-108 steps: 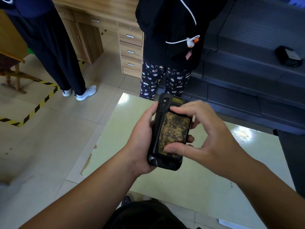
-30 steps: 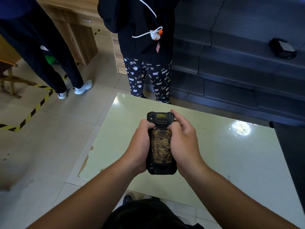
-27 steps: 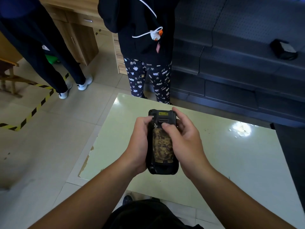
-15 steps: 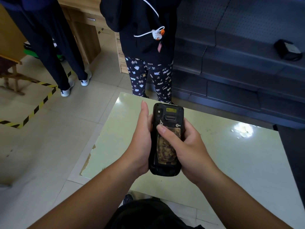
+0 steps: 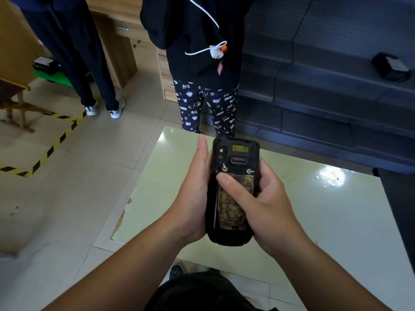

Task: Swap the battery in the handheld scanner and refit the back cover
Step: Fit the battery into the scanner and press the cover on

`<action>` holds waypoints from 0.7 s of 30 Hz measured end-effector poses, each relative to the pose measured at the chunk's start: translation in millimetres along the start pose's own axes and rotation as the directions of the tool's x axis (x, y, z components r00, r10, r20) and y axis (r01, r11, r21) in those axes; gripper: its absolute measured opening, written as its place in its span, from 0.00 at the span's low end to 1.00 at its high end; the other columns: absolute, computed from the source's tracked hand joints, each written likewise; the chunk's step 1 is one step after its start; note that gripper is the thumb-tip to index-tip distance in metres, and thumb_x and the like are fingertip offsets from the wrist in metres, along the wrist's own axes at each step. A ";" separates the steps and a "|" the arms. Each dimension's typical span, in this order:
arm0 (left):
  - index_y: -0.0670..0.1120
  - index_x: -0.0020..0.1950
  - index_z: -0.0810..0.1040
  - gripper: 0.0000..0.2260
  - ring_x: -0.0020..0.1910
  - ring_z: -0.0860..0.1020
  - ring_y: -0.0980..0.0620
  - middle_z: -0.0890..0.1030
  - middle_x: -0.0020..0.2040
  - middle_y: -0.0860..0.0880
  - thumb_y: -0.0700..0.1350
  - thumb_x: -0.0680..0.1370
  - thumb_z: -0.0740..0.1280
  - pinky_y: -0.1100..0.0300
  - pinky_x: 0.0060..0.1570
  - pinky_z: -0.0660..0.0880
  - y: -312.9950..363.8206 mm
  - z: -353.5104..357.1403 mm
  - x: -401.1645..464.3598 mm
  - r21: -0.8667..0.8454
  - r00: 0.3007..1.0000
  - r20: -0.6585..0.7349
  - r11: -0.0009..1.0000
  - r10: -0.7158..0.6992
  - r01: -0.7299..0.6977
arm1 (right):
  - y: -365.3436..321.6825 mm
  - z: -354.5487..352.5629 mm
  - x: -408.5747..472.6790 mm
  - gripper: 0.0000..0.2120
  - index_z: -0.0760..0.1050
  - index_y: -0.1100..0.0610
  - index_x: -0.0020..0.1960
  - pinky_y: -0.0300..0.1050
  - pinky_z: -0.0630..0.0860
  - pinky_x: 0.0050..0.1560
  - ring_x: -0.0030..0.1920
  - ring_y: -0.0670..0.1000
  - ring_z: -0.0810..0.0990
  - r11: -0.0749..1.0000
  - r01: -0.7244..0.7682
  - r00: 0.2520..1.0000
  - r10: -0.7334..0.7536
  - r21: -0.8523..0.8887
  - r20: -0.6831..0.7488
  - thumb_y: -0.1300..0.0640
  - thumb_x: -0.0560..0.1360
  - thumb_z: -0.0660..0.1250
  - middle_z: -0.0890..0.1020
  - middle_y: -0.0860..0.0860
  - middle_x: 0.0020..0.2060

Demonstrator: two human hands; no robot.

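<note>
I hold a black handheld scanner (image 5: 235, 153) upright, back facing me, above a pale green table (image 5: 336, 209). Its back panel (image 5: 230, 209) is worn and brown-yellow. My left hand (image 5: 193, 198) cradles the scanner's left side with fingers stretched straight up along its edge. My right hand (image 5: 265, 205) wraps the right side, and its thumb lies diagonally across the panel with the tip near a small silver latch (image 5: 224, 168) at the upper left. A second latch (image 5: 249, 171) sits at the upper right.
Two people stand just beyond the table: one in patterned trousers (image 5: 206, 106), another in dark trousers (image 5: 89, 63) at the left. Dark grey stepped shelving (image 5: 325, 86) with a small black device (image 5: 391, 67) fills the right. A wooden desk (image 5: 125, 41) and hazard tape (image 5: 56, 140) are at left.
The scanner rose and came closer to me. My right hand shifted from pinching the panel to thumb pressing across it. My left fingers straightened upward along the scanner's side.
</note>
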State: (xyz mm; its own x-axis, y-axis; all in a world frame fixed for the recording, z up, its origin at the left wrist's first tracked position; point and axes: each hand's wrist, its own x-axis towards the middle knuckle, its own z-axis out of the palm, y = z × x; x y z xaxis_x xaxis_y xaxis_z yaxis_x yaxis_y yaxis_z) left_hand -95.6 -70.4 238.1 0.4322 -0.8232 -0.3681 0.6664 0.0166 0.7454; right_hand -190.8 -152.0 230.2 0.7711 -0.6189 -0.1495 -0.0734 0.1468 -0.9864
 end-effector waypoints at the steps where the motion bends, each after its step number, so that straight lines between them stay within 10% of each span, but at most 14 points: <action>1: 0.52 0.54 0.88 0.34 0.54 0.86 0.47 0.88 0.52 0.44 0.70 0.76 0.48 0.54 0.52 0.84 2.0 0.1 -2.8 0.001 1.000 0.012 1.000 0.008 -0.008 | -5.3 -1.3 -4.2 0.20 0.79 0.46 0.60 0.44 0.85 0.49 0.53 0.48 0.88 1.000 0.016 1.000 -0.016 -0.016 0.008 0.55 0.70 0.78 0.88 0.48 0.52; 13: 0.46 0.69 0.78 0.37 0.66 0.80 0.42 0.81 0.66 0.38 0.70 0.73 0.55 0.43 0.71 0.73 22.4 20.1 -35.2 -0.045 0.964 0.217 0.988 0.155 -0.149 | -47.6 -7.1 -34.0 0.26 0.78 0.47 0.63 0.37 0.82 0.49 0.51 0.48 0.88 0.973 0.229 0.968 -0.228 0.004 0.108 0.62 0.68 0.79 0.88 0.49 0.51; 21: 0.46 0.64 0.83 0.35 0.64 0.82 0.44 0.84 0.63 0.41 0.70 0.77 0.52 0.45 0.68 0.75 23.6 23.1 -29.5 0.009 0.980 0.195 0.999 0.038 -0.040 | -52.6 -2.4 -21.1 0.14 0.85 0.49 0.54 0.48 0.83 0.48 0.50 0.53 0.89 0.988 -0.025 1.000 0.025 0.151 0.006 0.54 0.69 0.75 0.89 0.52 0.48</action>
State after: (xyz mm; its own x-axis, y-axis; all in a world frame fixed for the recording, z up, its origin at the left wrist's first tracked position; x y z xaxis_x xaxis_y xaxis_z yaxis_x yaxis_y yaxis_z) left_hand -106.6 -58.8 279.4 0.3306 -0.9167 -0.2246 0.6428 0.0444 0.7648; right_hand -204.8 -148.5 285.1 0.7730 -0.6103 -0.1733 0.0035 0.2772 -0.9608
